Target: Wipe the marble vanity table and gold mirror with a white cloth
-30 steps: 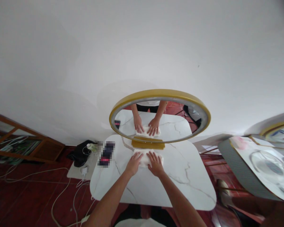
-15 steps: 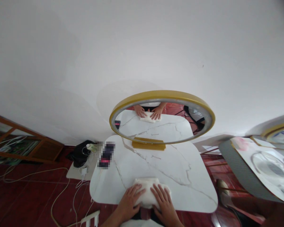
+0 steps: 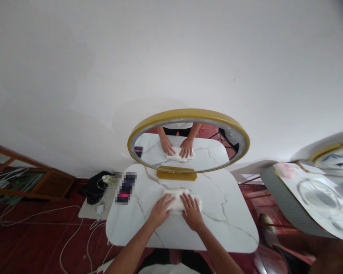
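Note:
Both my hands lie flat on a folded white cloth (image 3: 178,198) in the middle of a white marble-patterned table (image 3: 234,213). My left hand (image 3: 160,209) presses the cloth's left part, fingers stretched out. My right hand (image 3: 192,211) presses its right part, fingers spread. A round gold-framed mirror (image 3: 188,113) stands at the table's far edge on a gold base (image 3: 176,175) and reflects my hands and the cloth.
A phone, blurred out (image 3: 125,188), lies at the table's far left corner. On the red floor to the left are a black bag (image 3: 96,187), a white board with chargers and trailing cables (image 3: 74,228). Another marble tabletop (image 3: 317,198) leans at the right.
My hands pulled the cloth from the mirror base back to the table's near edge, then pushed it forward again to the middle of the table.

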Demonstrator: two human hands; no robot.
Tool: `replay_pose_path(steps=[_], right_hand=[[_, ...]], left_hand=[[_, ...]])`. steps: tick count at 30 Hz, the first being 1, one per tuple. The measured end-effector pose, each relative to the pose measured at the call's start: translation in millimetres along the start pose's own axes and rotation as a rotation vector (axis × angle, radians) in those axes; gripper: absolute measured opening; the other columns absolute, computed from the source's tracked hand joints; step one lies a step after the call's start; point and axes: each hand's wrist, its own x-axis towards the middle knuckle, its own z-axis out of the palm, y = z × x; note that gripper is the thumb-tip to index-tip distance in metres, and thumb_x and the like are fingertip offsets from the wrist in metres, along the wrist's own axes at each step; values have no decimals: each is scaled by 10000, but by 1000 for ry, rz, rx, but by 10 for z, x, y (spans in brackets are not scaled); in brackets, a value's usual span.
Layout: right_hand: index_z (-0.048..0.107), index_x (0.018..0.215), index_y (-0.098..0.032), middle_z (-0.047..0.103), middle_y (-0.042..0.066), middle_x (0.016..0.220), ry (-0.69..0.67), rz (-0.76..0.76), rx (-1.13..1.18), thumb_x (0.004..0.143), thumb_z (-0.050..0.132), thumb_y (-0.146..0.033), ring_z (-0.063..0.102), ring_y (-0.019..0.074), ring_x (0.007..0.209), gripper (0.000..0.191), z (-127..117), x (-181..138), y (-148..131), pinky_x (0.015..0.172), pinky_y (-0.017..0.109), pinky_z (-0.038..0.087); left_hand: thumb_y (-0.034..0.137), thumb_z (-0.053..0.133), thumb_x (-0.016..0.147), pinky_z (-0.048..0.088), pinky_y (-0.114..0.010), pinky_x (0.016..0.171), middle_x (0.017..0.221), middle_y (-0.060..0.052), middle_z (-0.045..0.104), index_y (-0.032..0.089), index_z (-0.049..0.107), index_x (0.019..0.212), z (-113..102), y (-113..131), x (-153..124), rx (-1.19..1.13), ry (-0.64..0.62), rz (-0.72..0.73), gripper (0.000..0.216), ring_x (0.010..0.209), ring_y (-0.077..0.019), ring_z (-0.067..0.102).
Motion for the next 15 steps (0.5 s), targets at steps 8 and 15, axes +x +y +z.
replay_pose_path(steps=[8,15], right_hand=[[97,1438,-295,136,-73,1495,-82,98,16,725,378,-115,127,204,1372,787,-124,334,83,1098,465,157],[86,1437,-315,150,-79,1494,-23,25,85,752,379,-158,119,224,1373,762,10,-288,131,1103,488,133]], left_hand=[[144,440,796,221,-367,1105,1487,7,249,304,237,1412,-106,59,279,-23,-17,-86,667,1359,-175,211],[215,470,780,223,-386,1084,1472,24,280,342,251,1402,120,416,-162,-26,-8,-150,672,1339,-215,234]])
